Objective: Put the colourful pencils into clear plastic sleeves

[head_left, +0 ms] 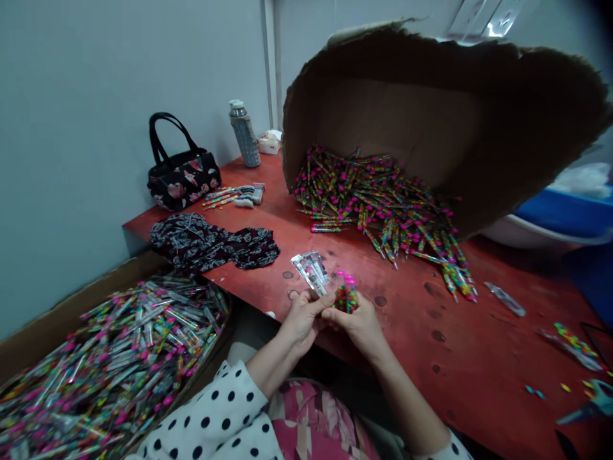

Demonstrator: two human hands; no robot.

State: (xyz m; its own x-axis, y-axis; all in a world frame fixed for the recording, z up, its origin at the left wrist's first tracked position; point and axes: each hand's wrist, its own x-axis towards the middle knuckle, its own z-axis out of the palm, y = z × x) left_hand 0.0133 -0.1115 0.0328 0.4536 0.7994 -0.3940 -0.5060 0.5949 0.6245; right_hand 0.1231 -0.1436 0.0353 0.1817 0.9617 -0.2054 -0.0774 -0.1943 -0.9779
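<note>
Close together over the front edge of the red table (407, 358), both my hands are closed. A small fan of clear, printed plastic sleeves (313, 271) sticks up from my left hand (302, 319). My right hand (361, 326) grips a few multicoloured pencils (347, 294) with pink ends pointing up. The lower ends of sleeves and pencils are hidden by my fingers. Beyond my hands, a heap of the same kind of pencils (373, 191) spills out of a cardboard box (421, 115) lying on its side.
At lower left stands an open box full of sleeved pencils (138, 345). A dark patterned cloth (211, 243), a floral handbag (184, 179) and a flask (245, 137) are on the table's left. Scissors (591, 402) and a small packet (505, 298) lie at right, near a blue basin (569, 214).
</note>
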